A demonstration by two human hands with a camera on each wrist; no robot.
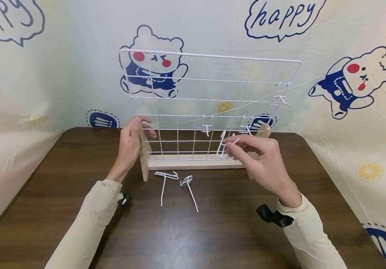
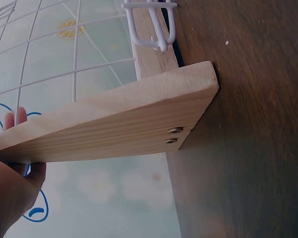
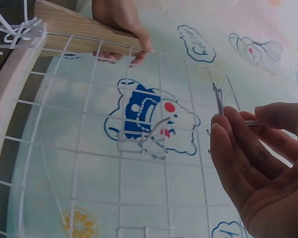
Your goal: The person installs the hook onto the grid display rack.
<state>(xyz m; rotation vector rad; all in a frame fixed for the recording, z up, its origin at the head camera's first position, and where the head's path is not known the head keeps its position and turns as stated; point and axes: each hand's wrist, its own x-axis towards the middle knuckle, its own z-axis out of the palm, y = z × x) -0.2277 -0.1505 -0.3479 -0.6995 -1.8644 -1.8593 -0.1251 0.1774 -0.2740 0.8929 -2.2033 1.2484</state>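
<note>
A white wire grid rack [image 1: 213, 56] stands upright in a pale wooden base [image 1: 193, 164]. My left hand [image 1: 131, 139] grips the rack's left wooden side panel [image 2: 104, 121], with fingertips showing past its edge beside the wires. In front of the grid's lower right part, my right hand [image 1: 263, 158] pinches a white wire hook [image 3: 219, 99] between thumb and fingers. Part of that hook is hidden behind the fingers. Hooks hang on the grid: one near the middle [image 1: 207, 129], one lower right [image 1: 246, 129] and one upper right [image 1: 281, 99].
Two loose white hooks, one at left [image 1: 163, 188] and one at right [image 1: 193, 196], lie on the dark brown table [image 1: 179, 239] before the base. Behind the rack hangs a pale cloth [image 1: 213, 22] printed with cartoon bears. The right wooden support [image 1: 263, 130] is partly covered by my right hand.
</note>
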